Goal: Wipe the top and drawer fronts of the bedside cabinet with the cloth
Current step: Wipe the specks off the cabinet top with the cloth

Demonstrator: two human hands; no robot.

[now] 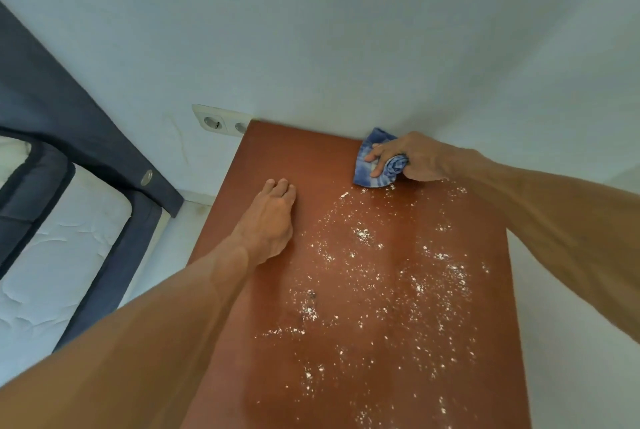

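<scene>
We held cloth (375, 165) bunched in right hand (412, 158) at cabinet top (311, 158) far right corner; powder (381, 283) lay nearer; left hand (270, 224) flat, empty.

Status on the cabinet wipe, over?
Right hand gripping blue cloth at cabinet top's far edge. Left hand flat, bracing. White powder still covers the near part. Nothing in the way.

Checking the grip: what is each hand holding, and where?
Right hand grips the blue cloth by its bunched end; left hand holds nothing.
</scene>
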